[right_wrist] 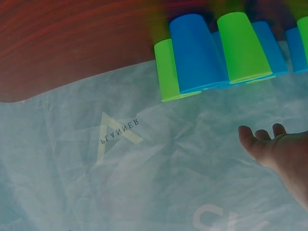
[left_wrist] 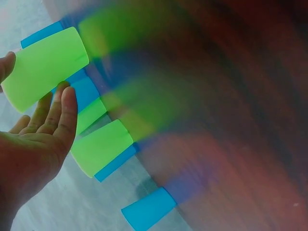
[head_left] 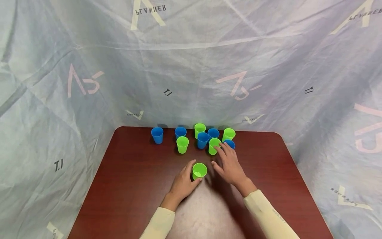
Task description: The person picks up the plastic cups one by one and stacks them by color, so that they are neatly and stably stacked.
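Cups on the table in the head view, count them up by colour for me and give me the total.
Green cups: 5
Blue cups: 5
Total: 10

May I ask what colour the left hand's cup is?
The cup is green, clearest in the head view.

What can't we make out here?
Head: lower part of rightmost blue cup, hidden by right hand.
Head: base of second-left blue cup, behind green cup.
Left wrist: left hand, thumb base cut by left edge.
Right wrist: rightmost green cup, cut by right edge.
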Demonstrator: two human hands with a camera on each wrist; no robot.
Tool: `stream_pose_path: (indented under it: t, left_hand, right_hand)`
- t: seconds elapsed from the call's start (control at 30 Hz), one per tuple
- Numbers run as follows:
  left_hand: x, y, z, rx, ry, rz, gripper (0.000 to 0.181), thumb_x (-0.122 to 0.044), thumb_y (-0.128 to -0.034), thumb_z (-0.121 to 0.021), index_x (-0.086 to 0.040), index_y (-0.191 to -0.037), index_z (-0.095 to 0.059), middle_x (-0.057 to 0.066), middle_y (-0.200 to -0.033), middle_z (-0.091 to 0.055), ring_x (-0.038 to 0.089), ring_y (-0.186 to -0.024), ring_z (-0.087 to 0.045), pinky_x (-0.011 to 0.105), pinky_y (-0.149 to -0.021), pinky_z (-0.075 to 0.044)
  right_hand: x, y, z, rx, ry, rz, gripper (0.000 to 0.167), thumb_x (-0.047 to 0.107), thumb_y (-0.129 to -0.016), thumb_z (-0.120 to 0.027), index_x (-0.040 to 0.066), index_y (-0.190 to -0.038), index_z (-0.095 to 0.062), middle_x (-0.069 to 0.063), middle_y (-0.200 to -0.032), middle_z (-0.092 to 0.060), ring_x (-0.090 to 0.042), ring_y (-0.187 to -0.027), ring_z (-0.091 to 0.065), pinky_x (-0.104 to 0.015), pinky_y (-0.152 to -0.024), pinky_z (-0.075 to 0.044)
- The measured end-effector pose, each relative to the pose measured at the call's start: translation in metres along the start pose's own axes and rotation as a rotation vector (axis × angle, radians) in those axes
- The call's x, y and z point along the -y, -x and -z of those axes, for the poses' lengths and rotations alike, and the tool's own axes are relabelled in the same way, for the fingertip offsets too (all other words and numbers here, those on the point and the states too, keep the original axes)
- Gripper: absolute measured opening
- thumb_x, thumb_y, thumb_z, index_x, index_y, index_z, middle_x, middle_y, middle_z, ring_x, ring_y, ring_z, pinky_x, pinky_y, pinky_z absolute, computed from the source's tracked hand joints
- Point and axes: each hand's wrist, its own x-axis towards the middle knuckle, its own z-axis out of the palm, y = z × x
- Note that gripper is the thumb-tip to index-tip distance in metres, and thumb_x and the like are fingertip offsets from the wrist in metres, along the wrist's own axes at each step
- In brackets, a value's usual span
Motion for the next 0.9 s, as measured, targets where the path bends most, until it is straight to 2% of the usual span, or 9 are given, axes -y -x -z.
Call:
stream_pose_path:
  t: [0.2, 0.4, 0.63, 0.77, 0.9]
  left_hand:
    - [0.002, 0.009, 0.006, -0.026, 0.004, 0.043, 0.084, -0.028, -0.0898, -0.086, -0.019, -0.159, -0.04, 0.012, -0.151, -0.061, 0.032, -0.131, -0.065, 0.054, -0.103, -0.056]
    - [0.001, 0.011, 0.007, -0.003, -0.017, 0.029, 0.083, -0.031, -0.0908, -0.085, -0.02, -0.159, -0.04, 0.01, -0.153, -0.06, 0.031, -0.134, -0.064, 0.052, -0.105, -0.056]
    - [-0.001, 0.013, 0.007, -0.003, -0.021, 0.025, 0.083, -0.03, -0.0905, -0.085, -0.016, -0.159, -0.041, 0.01, -0.153, -0.059, 0.03, -0.134, -0.064, 0.051, -0.105, -0.056]
    - [-0.004, 0.017, 0.008, 0.004, -0.005, 0.022, 0.083, -0.029, -0.0906, -0.085, -0.018, -0.159, -0.041, 0.01, -0.152, -0.06, 0.03, -0.134, -0.064, 0.051, -0.106, -0.055]
    - [-0.006, 0.025, 0.004, 0.009, 0.009, 0.016, 0.083, -0.027, -0.0902, -0.085, -0.018, -0.159, -0.041, 0.011, -0.151, -0.061, 0.029, -0.133, -0.065, 0.051, -0.105, -0.056]
  right_hand:
    - [0.0, -0.009, -0.006, 0.058, -0.036, -0.02, 0.066, 0.034, -0.101, -0.069, 0.009, -0.156, -0.045, -0.025, -0.163, -0.043, -0.048, -0.156, -0.033, -0.075, -0.12, -0.03]
    - [-0.007, -0.011, -0.009, 0.069, -0.032, -0.055, 0.065, 0.034, -0.1, -0.069, 0.011, -0.156, -0.046, -0.022, -0.164, -0.043, -0.046, -0.156, -0.032, -0.074, -0.122, -0.029]
    - [-0.015, -0.015, -0.012, 0.064, -0.023, -0.046, 0.065, 0.035, -0.101, -0.068, 0.01, -0.157, -0.044, -0.023, -0.163, -0.043, -0.047, -0.156, -0.032, -0.073, -0.122, -0.028]
    - [-0.018, -0.018, -0.011, 0.08, -0.011, -0.064, 0.065, 0.034, -0.102, -0.066, 0.01, -0.157, -0.043, -0.023, -0.164, -0.042, -0.046, -0.156, -0.031, -0.072, -0.124, -0.026]
    - [-0.022, -0.021, -0.009, 0.09, -0.044, -0.102, 0.065, 0.032, -0.101, -0.067, 0.008, -0.157, -0.044, -0.023, -0.164, -0.04, -0.046, -0.157, -0.029, -0.072, -0.125, -0.024]
